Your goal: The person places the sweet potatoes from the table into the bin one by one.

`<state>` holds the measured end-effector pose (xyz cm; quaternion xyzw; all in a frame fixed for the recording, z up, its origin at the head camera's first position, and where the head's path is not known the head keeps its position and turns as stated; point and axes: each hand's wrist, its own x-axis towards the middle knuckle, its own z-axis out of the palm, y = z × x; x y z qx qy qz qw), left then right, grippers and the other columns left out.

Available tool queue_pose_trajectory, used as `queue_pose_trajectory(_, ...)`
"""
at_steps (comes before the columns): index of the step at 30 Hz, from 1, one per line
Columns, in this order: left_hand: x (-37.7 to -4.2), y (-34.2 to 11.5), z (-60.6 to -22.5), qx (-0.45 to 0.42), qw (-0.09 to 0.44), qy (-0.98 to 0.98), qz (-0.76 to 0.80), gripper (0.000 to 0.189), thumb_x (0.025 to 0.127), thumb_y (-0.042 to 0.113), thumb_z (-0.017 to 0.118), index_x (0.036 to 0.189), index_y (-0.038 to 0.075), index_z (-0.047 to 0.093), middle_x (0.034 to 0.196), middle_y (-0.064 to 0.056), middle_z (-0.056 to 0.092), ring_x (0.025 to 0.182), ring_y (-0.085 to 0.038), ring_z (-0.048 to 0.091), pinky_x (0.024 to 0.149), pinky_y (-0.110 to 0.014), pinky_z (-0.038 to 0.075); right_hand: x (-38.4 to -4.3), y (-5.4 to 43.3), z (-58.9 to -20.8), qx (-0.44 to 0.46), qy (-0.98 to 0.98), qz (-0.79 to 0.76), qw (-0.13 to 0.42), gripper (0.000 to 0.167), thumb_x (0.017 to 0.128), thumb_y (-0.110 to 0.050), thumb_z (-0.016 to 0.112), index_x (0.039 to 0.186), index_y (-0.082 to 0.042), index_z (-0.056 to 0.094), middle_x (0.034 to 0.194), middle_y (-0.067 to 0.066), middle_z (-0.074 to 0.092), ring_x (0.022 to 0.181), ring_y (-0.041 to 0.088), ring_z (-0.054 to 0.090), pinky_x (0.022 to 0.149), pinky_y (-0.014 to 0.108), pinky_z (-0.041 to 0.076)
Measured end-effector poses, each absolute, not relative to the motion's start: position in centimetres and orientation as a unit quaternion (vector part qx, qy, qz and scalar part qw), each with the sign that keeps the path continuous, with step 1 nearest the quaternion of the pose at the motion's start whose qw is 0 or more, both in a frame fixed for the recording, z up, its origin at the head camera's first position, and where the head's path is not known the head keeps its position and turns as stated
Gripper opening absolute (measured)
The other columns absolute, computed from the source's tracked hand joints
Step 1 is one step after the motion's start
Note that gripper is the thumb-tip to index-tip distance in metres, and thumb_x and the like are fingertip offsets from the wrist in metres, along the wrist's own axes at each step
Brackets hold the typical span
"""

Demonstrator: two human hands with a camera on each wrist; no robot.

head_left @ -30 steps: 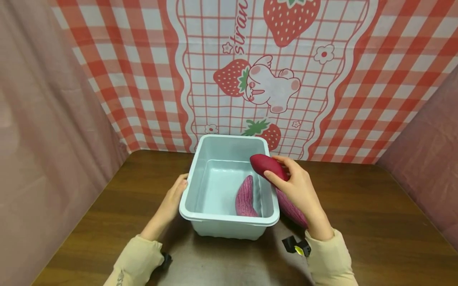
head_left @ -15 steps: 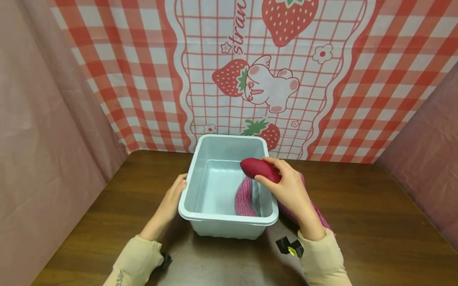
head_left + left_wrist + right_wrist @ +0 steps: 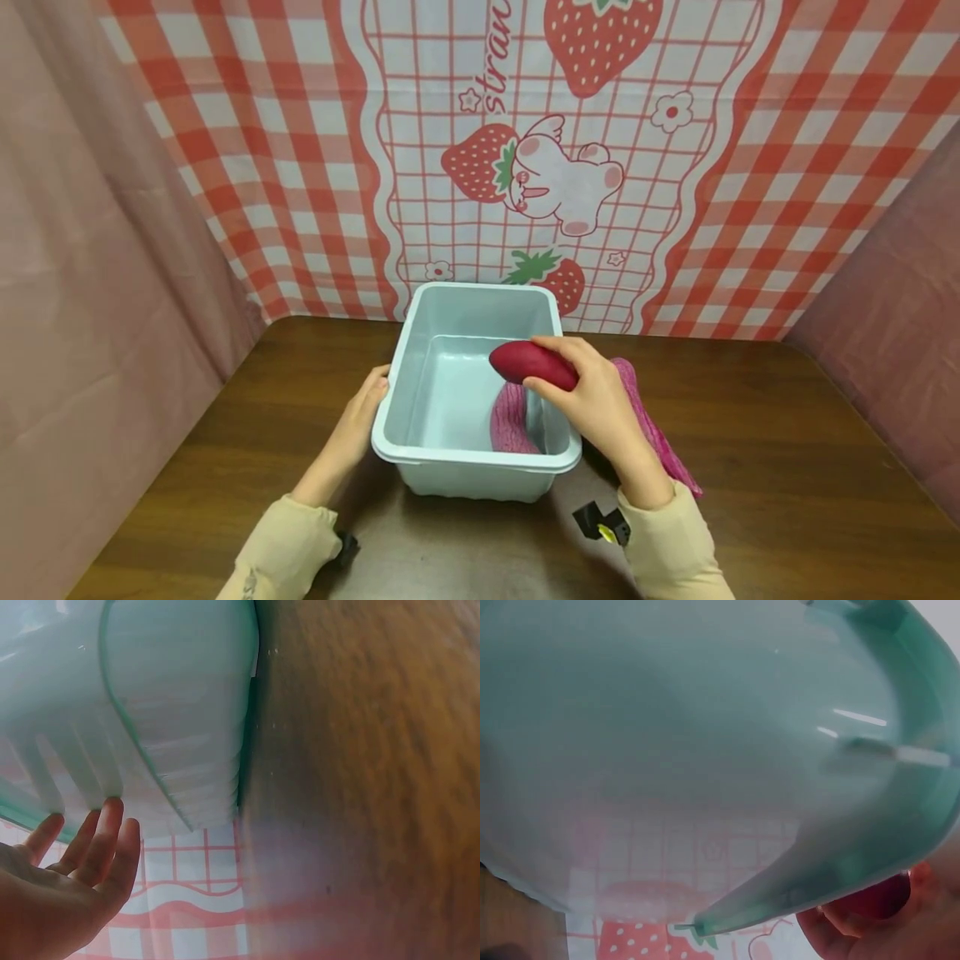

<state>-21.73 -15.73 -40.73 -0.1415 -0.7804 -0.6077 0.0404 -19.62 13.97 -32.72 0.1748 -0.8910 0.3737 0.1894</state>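
Note:
My right hand (image 3: 597, 407) holds a smooth dark red sweet potato (image 3: 525, 362) between thumb and fingers, over the right part of a pale blue-green plastic basin (image 3: 476, 457). Below it, inside the basin, lies a curved, streaked purple vegetable (image 3: 512, 425), its upper end hidden by the sweet potato. My left hand (image 3: 358, 423) is at the basin's left side; the left wrist view shows its fingertips (image 3: 112, 806) against the outer wall. In the right wrist view the basin wall covers most of the picture, with the sweet potato (image 3: 877, 897) partly seen beyond the rim.
On the brown wooden table (image 3: 780, 467), a long streaked purple piece (image 3: 651, 417) lies to the right of the basin, partly behind my right forearm. A red-and-white checked cloth (image 3: 300, 167) hangs behind. Pink drapes (image 3: 97, 292) stand at the sides.
My right hand has carried the sweet potato leftward and slightly down, from the basin's right rim to over its inside. More of the long purple piece now shows. My left hand stays put.

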Motion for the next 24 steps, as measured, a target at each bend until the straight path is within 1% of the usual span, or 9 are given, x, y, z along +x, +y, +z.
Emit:
queue_pose_trajectory(6,-21.61,-15.79,-40.72,-0.142,0.042,-0.782,-0.606,0.040,0.099,0.030,0.027,0.127,0.008,0.045,0.113,-0.018,0.056,0.096,-0.021,0.052,0.082,-0.026,0.042,-19.43,13.60,-32.86,0.204,-0.893,0.358,0.183,0.051,0.076,-0.031,0.072,0.123,-0.020,0.057,0.117,0.002,0.058,0.092,0.019,0.054,0.072,0.036,0.048)
queue_pose_trajectory(13,-21.68,-15.80,-40.77,-0.146,0.043,-0.778,-0.610,0.040,0.099,0.030,0.027,0.127,0.009,0.045,0.114,-0.017,0.055,0.097,-0.021,0.051,0.082,-0.027,0.042,-19.20,13.25,-32.93,0.231,-0.897,0.333,0.175,0.050,0.076,-0.030,0.072,0.123,-0.020,0.057,0.121,0.001,0.058,0.102,0.019,0.056,0.079,0.039,0.048)
queue_pose_trajectory(20,-21.55,-15.79,-40.73,-0.146,0.045,-0.779,-0.608,0.040,0.099,0.030,0.027,0.127,0.009,0.045,0.114,-0.016,0.055,0.097,-0.021,0.051,0.082,-0.027,0.041,-19.16,13.09,-33.05,0.246,-0.906,0.303,0.163,0.050,0.077,-0.030,0.071,0.123,-0.018,0.057,0.120,0.003,0.059,0.098,0.019,0.057,0.078,0.037,0.048)
queue_pose_trajectory(24,-21.56,-15.75,-40.69,-0.144,0.046,-0.781,-0.606,0.040,0.099,0.030,0.027,0.128,0.011,0.045,0.114,-0.016,0.055,0.096,-0.021,0.051,0.082,-0.027,0.041,-19.23,12.96,-33.15,0.267,-0.909,0.286,0.145,0.046,0.080,-0.026,0.069,0.123,-0.016,0.058,0.122,0.006,0.057,0.105,0.021,0.056,0.084,0.039,0.047)
